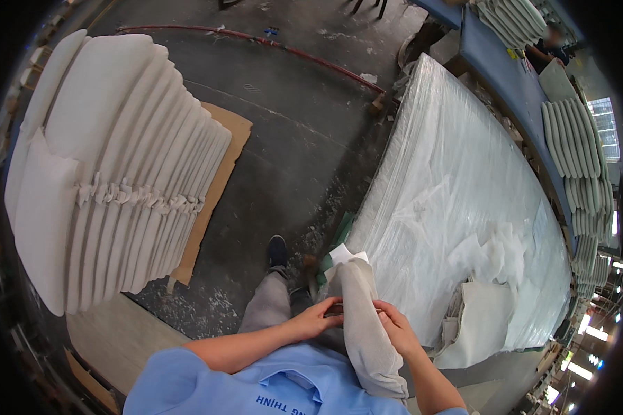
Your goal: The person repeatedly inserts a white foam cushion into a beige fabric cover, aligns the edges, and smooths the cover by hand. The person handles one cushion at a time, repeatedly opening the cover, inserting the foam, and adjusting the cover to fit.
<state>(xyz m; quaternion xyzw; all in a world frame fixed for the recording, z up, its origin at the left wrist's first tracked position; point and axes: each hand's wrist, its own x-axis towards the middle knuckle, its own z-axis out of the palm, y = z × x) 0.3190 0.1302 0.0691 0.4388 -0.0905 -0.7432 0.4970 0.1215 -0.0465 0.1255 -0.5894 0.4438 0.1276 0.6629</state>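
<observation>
A light grey, fabric-covered padded piece, narrow and long like a cushion seen edge-on (368, 339), stands close in front of my body. My left hand (315, 320) grips its left side, fingers bent against the fabric. On its other side my right hand (396, 330) holds it, with the thumb and fingers partly hidden along the edge. A white flap (348, 254) sticks out at its far end. Just right of my right hand, several pieces of beige fabric (488, 311) lie in a small pile.
At left, a tall stack of off-white cushions (111, 138) rests on a brown cardboard sheet (218, 152). A large plastic-wrapped stack (450, 166) fills the right. Behind it runs a blue-topped table (495, 69), with more cushions (571, 138) and a person (550, 48). A red hose (291, 52) crosses the floor.
</observation>
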